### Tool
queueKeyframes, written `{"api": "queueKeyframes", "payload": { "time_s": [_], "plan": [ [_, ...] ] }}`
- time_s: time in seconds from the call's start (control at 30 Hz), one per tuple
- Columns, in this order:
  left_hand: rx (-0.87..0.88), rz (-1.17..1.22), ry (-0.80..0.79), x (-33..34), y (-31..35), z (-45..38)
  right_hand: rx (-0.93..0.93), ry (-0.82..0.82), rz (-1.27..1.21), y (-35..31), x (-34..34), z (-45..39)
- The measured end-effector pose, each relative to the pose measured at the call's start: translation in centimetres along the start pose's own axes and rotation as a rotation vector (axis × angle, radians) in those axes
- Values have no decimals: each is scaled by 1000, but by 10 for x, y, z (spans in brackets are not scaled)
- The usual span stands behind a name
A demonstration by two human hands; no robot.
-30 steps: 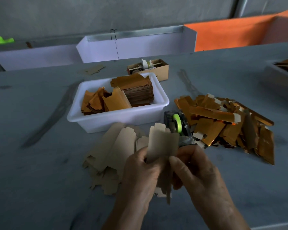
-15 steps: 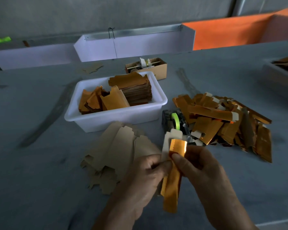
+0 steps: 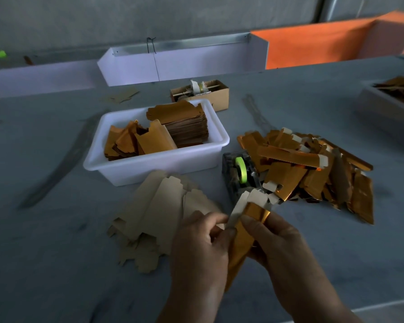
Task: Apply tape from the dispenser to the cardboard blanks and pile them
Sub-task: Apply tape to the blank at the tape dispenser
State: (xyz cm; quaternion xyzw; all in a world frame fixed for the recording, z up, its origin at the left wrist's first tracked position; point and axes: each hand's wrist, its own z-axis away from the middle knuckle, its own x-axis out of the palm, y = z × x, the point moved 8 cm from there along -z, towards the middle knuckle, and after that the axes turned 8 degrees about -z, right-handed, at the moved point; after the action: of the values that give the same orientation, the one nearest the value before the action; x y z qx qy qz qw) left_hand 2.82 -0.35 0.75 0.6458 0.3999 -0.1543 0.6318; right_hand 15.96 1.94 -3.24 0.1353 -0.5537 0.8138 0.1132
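Both hands, left hand (image 3: pixel 200 243) and right hand (image 3: pixel 274 243), pinch a gold cardboard blank (image 3: pixel 245 231) just before the tape dispenser (image 3: pixel 241 176), between brown blanks (image 3: pixel 159 213) and the gold pile (image 3: pixel 313 169); white tub (image 3: pixel 154 165) behind.

dispenser (image 3: pixel 240 176) wedged btw tub (image 3: pixel 149 166) & gold pile (image 3: pixel 313 173), table (image 3: pixel 44 252) left open
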Motion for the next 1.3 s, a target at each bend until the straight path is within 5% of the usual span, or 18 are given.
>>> {"api": "queueKeyframes", "payload": {
  "time_s": [0.17,0.5,0.63,0.77,0.9,0.97,1.1,1.2,1.3],
  "plan": [
    [453,-614,186,11,45,23,-22,31,14,-3,0,-1],
    [368,-656,-57,38,38,30,-78,64,189,2,-7,2],
    [240,-418,-165,32,25,24,-94,134,225,4,-17,-2],
    [-292,307,-347,35,-24,13,-9,69,-7,9,-17,-3],
    [-487,656,-531,44,-31,18,62,6,-24,11,-15,-2],
    [-536,694,-494,44,-32,17,-35,13,148,-1,-16,-2],
    [-581,801,-153,21,-46,-1,-454,234,530,-56,-33,-1],
    [-558,856,18,5,-53,-13,-446,181,631,-68,-32,-20],
    [-506,849,20,7,-46,-17,-303,73,675,-57,-22,-40]
  ]
}}
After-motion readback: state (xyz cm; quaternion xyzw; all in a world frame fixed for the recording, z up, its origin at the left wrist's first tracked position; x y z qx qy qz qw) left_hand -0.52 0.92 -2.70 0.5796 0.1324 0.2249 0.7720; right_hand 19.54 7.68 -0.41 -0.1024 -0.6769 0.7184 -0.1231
